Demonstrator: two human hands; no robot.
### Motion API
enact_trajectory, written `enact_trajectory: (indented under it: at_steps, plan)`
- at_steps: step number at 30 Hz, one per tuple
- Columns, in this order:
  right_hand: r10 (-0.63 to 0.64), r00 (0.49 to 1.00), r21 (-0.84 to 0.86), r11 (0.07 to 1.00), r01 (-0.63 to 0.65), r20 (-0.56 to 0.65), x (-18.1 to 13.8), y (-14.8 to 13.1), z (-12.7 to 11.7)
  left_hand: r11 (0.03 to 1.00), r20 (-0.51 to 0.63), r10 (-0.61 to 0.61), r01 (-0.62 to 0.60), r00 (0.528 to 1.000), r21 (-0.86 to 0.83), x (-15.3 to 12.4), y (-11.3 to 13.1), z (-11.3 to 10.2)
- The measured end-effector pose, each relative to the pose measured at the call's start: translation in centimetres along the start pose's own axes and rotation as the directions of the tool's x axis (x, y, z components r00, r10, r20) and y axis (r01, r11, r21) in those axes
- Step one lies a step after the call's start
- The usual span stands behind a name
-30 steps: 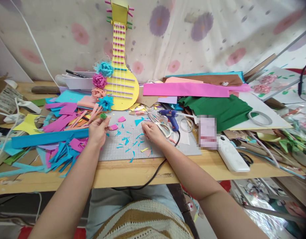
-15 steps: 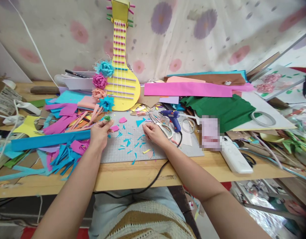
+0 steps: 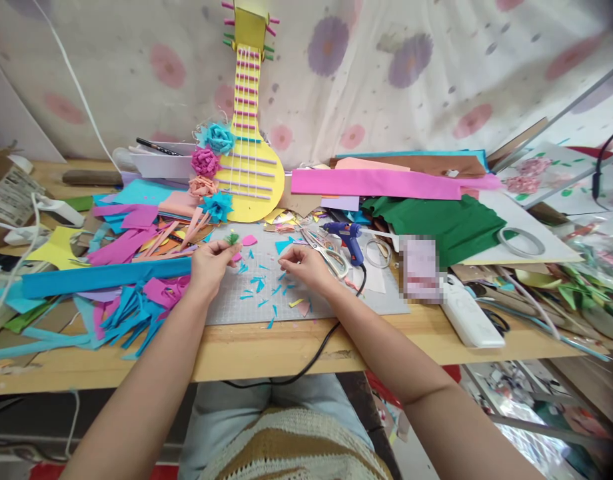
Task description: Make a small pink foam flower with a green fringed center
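My left hand (image 3: pixel 210 264) pinches a small green fringed paper tuft (image 3: pixel 231 237) just above the grey cutting mat (image 3: pixel 336 303). My right hand (image 3: pixel 304 263) hovers over the mat beside it, fingertips pinched together on something too small to make out. Blue paper snippets (image 3: pixel 259 285) and pink petal pieces (image 3: pixel 249 240) lie between the hands. Behind them stands a yellow paper guitar (image 3: pixel 249 167) with blue, pink and peach paper flowers (image 3: pixel 206 162) along its left edge.
Scissors (image 3: pixel 324 250) and a blue glue gun (image 3: pixel 349 237) lie right of my right hand, its black cord running off the table edge. Cut coloured paper strips (image 3: pixel 121 293) pile up on the left; pink and green sheets (image 3: pixel 436 220) and a white remote (image 3: pixel 469 310) lie on the right.
My left hand has moved right with the green tuft, closer to my right hand. My right hand has lifted slightly off the mat.
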State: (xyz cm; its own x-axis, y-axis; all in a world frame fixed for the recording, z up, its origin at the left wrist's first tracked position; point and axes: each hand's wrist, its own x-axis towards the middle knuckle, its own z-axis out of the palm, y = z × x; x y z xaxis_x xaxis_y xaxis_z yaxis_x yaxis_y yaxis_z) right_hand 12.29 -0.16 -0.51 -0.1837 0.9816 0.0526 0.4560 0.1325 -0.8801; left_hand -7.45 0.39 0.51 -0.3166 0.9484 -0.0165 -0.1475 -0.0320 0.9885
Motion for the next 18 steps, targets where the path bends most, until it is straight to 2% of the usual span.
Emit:
enact_trajectory:
  at_steps: [4,10,14,18]
  plan:
    - [-0.032,0.999,-0.036,0.999,0.031,-0.025,0.1,-0.5,-0.3,0.998,0.054,0.051,-0.053,0.997,0.038,0.3,-0.5,-0.3]
    - [-0.092,0.987,-0.110,0.988,0.106,0.129,1.0,-1.6,-0.4,0.991,-0.073,0.137,-0.137,0.988,0.008,1.3,-0.2,-1.2]
    - [-0.207,0.962,-0.219,0.945,0.244,0.180,2.8,-2.3,1.2,0.992,-0.149,0.128,-0.125,0.980,0.028,1.8,-0.4,-1.6]
    - [-0.289,0.926,-0.265,0.898,0.350,0.244,5.2,-3.2,3.8,0.993,-0.161,0.121,-0.122,0.980,0.004,2.0,-0.4,-1.7]
